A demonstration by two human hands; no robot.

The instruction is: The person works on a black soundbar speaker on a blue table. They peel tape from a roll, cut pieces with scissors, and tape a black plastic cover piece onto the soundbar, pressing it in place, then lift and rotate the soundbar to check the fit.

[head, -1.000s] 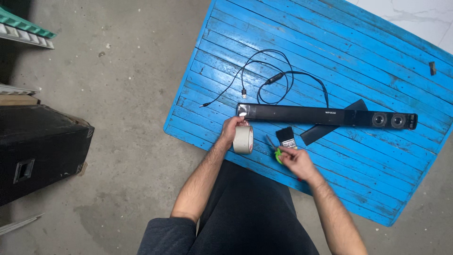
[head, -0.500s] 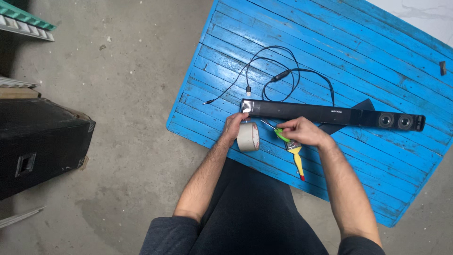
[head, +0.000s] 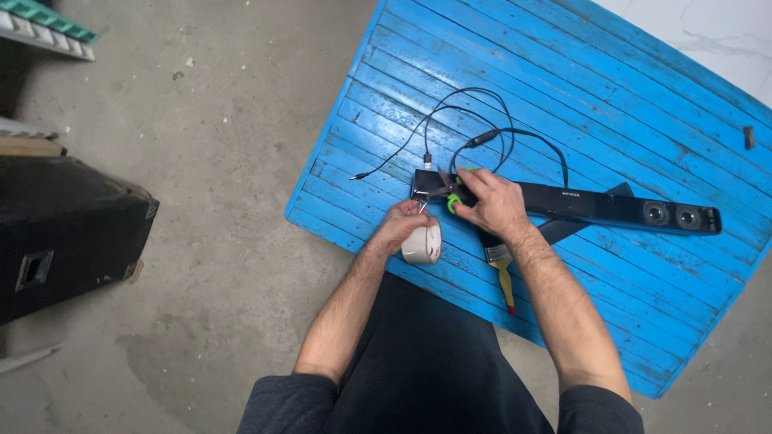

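Observation:
My left hand (head: 402, 223) grips a white tape roll (head: 423, 244) at the near edge of the blue slatted table (head: 643, 96). Just right of it, my right hand (head: 492, 202) holds green-handled scissors (head: 452, 199), whose blades point left toward the tape, over the left end of a long black soundbar (head: 603, 209). A strip of tape seems to run from the roll up to the blades, but it is too small to tell. Thin black cables (head: 482, 137) loop on the table behind the soundbar.
A paintbrush (head: 503, 277) with a yellow and red handle lies under my right wrist. A black flat strip (head: 575, 227) pokes out from beneath the soundbar. On the concrete floor at the left stands a black speaker box (head: 64, 233).
My right hand has moved left from the paintbrush to the soundbar's left end, carrying the green-handled scissors. The brush now lies on the table. My left hand stays on the tape roll.

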